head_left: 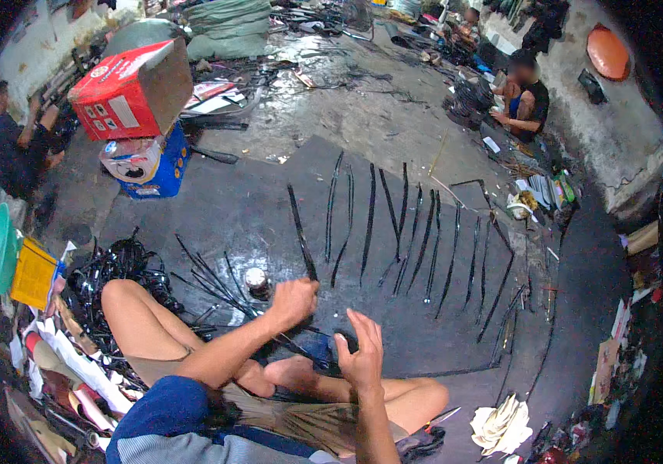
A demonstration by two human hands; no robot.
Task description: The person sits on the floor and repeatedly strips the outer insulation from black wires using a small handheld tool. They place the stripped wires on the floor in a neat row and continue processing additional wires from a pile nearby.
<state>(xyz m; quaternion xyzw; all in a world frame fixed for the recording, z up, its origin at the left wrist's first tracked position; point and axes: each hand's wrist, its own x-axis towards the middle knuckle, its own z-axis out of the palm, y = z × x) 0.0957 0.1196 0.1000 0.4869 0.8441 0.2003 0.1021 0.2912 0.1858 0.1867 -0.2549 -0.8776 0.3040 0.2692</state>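
My left hand (296, 303) is closed, its fingers around the near end of a black strip (297, 224) that runs away from me over the dark mat (262, 182). To its right, my right hand (361, 352) is raised with fingers apart and nothing visible in it. Several thin black strips (370, 220) lie in a spaced row across the mat, some crossing. Left of my left hand stands a small round can (256, 282) with a pale, shiny top. A loose fan of black strips (206, 272) spreads beside it, near my crossed legs.
A tangled heap of glossy black strips (136, 267) sits by my left knee. Beyond it, a red box (126, 100) rests on a blue box (157, 166). Cream pieces (501, 425) are piled at lower right. One person (528, 100) sits far right, another (18, 147) far left.
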